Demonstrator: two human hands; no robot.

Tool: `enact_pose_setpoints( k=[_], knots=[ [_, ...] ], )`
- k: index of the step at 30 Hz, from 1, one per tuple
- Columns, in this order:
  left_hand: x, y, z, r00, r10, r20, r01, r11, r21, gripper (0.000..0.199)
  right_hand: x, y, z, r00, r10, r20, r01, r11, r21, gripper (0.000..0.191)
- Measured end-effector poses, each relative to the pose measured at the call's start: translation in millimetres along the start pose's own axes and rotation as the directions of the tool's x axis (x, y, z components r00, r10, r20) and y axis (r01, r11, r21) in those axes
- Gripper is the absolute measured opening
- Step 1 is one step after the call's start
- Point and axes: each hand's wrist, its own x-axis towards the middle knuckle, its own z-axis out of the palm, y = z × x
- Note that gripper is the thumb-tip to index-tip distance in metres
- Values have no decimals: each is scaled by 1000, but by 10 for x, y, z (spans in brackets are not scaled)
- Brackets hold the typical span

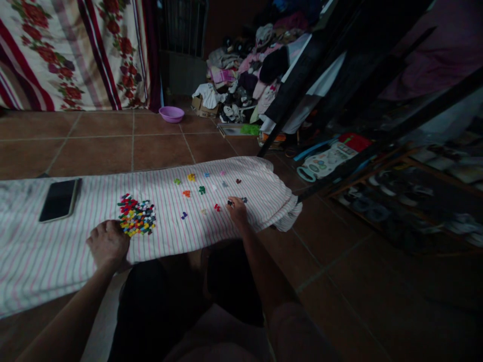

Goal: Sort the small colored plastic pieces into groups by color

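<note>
My left hand (108,243) rests on the striped cloth (166,241) with its fingers curled under, beside a heap of small coloured pieces (136,217). What lies under those fingers, if anything, is hidden. Farther right, my right hand (238,212) reaches down with thumb and finger closed on a small black piece (230,203). Around it lie little single-colour groups: red pieces (217,207), dark grey-blue pieces (244,200), green pieces (202,190), orange pieces (186,193), yellow pieces (191,177) and blue pieces (184,215). The exact shape of the pieces is too small to tell.
A phone (59,200) lies on the cloth at the left. Dark metal bars (275,128) rise by the far right end. On the tiled floor stand a purple basin (171,114), a clothes pile (256,70) and a shoe rack (407,201).
</note>
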Motion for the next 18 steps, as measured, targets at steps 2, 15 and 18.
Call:
enact_pose_setpoints(
  k=[2,15,18],
  knots=[
    [4,-10,13,1000,-5,3,5,1000,-1,32,6,19,5,1000,-14,-2,14,1000,-1,30],
    [25,-51,80,1000,22,-16,-21,1000,17,30,79,-231,-92,965,-207,-159,193,976,-102,27],
    [27,-56,84,1000,18,-19,-18,1000,7,29,122,-507,-68,948,-287,-138,286,958,-30,28]
  ],
)
